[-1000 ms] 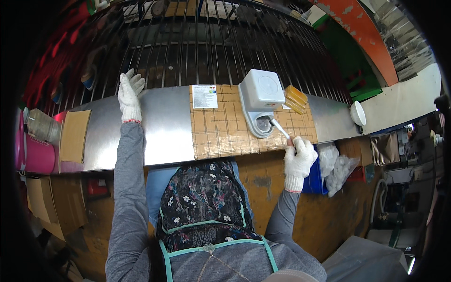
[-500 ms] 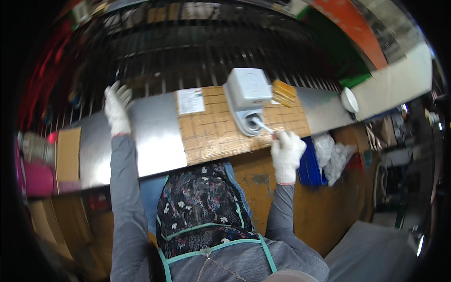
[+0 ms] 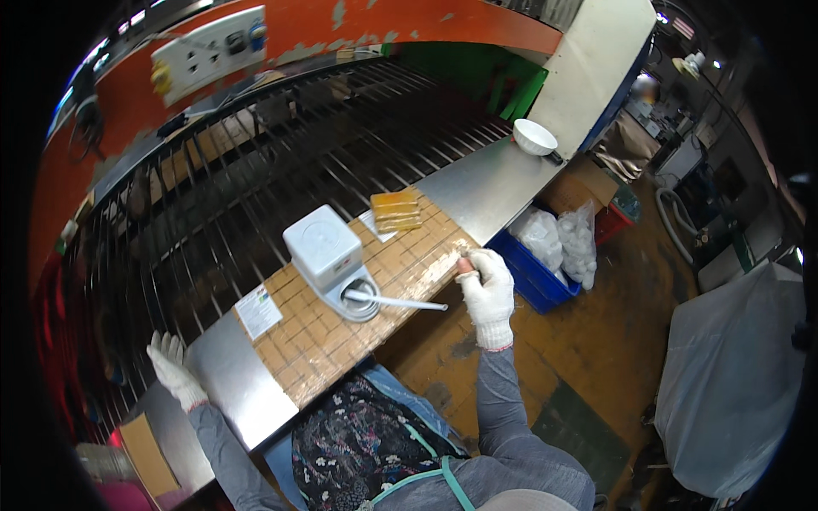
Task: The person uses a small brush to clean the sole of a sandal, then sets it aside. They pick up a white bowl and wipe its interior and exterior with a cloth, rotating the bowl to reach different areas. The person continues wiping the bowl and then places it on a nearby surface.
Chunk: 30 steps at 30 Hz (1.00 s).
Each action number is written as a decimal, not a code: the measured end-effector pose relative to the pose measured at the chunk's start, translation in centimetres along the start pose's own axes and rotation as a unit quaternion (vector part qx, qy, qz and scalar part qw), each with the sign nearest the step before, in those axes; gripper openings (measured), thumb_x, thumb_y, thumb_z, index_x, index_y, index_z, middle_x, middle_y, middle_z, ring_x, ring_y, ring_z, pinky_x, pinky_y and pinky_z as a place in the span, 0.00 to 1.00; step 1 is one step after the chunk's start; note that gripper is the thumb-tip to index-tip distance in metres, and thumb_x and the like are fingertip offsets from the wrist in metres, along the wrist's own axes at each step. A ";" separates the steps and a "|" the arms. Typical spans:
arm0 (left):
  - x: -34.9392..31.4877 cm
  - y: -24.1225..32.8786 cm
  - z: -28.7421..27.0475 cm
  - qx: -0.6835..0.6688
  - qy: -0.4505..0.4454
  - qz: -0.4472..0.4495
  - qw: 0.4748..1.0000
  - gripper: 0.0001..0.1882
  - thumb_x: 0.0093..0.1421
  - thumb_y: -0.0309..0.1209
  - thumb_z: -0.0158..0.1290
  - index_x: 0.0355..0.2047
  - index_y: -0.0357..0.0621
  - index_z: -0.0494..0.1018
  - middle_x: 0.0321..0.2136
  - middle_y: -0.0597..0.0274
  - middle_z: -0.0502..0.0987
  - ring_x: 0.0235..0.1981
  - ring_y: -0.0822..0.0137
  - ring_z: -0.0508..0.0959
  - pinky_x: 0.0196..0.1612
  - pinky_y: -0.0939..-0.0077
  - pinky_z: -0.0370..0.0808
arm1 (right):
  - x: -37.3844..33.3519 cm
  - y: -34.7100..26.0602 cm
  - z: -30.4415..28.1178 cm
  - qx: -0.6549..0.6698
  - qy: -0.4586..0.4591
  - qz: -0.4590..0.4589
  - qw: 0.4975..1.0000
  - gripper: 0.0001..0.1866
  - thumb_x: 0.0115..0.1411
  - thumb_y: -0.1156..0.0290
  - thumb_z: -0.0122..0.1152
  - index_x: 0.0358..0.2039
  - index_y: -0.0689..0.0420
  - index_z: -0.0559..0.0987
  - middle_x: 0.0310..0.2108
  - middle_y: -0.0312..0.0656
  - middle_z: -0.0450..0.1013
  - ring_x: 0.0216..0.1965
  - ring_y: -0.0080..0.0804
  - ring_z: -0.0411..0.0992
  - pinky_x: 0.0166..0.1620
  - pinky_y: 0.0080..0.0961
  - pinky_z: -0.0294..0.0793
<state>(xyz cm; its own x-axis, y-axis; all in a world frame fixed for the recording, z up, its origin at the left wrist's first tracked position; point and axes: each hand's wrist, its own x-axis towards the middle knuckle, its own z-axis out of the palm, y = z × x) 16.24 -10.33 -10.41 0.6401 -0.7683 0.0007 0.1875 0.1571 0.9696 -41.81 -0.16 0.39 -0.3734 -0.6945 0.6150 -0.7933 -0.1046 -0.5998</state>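
A white box-shaped device (image 3: 324, 247) stands on a brown, tape-covered board (image 3: 383, 315), with a round metal cup (image 3: 360, 295) at its near end. Leaning in that cup is a white stick (image 3: 400, 301), its free end sticking out to the right over the board's edge. My right hand (image 3: 489, 298), in a white knit glove with the thumb tip bare, is off the stick, beside the board's right end. Its fingers are loosely bent and apart from the thumb, with nothing visible between them. My gloved left hand (image 3: 175, 370) is open, fingers spread, at the metal counter's far edge beside the rods.
Amber ribbed slabs (image 3: 396, 211) and a printed card (image 3: 258, 312) lie on the board. Beyond runs a rack of metal rods (image 3: 230, 187). A white bowl (image 3: 535, 136) sits at the counter's right end. Below it is a blue bin (image 3: 532, 272) with clear plastic bags.
My right hand has let go of the white stick, which now rests in the cup, and moved away to the right. The view has turned rightward. My left hand stays open by the rods.
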 end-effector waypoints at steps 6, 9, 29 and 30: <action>0.7 -0.5 -1.0 0.002 0.002 0.026 1.000 0.36 0.72 0.57 0.38 0.67 0.40 0.62 0.63 0.40 0.65 0.63 0.46 0.68 0.66 0.55 0.64 | 0.7 10.6 2.4 0.156 -0.009 0.256 0.954 0.17 0.65 0.58 0.64 0.35 0.62 0.81 0.21 0.32 0.73 0.21 0.15 0.65 0.24 0.19 0.64; 0.5 -0.4 -1.3 0.059 0.023 0.057 0.996 0.35 0.72 0.56 0.38 0.66 0.40 0.63 0.62 0.42 0.67 0.62 0.46 0.70 0.65 0.56 0.66 | 2.8 15.4 3.8 0.216 0.041 0.261 0.940 0.15 0.65 0.61 0.63 0.32 0.62 0.80 0.20 0.30 0.71 0.21 0.14 0.63 0.25 0.18 0.63; -4.5 0.2 -2.7 0.491 0.163 0.191 0.834 0.28 0.72 0.47 0.46 0.59 0.33 0.71 0.56 0.49 0.75 0.56 0.60 0.74 0.61 0.70 0.68 | 31.9 40.3 10.1 0.286 0.329 0.324 0.839 0.29 0.69 0.56 0.55 0.64 0.54 0.60 0.40 0.44 0.76 0.31 0.29 0.75 0.30 0.31 0.79; -4.5 0.3 -2.7 0.497 0.161 0.194 0.830 0.28 0.72 0.46 0.46 0.59 0.33 0.71 0.56 0.49 0.76 0.56 0.60 0.74 0.61 0.69 0.68 | 32.7 40.8 10.0 0.312 0.351 0.315 0.825 0.30 0.69 0.55 0.56 0.64 0.52 0.58 0.39 0.43 0.76 0.30 0.30 0.75 0.27 0.28 0.79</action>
<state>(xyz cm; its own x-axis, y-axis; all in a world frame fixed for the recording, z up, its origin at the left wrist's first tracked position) 15.45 -5.18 -10.83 0.7042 -0.5487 0.4506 -0.6848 -0.3575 0.6350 -81.55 -34.30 -9.07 -0.9771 -0.1908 0.0946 -0.0154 -0.3795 -0.9251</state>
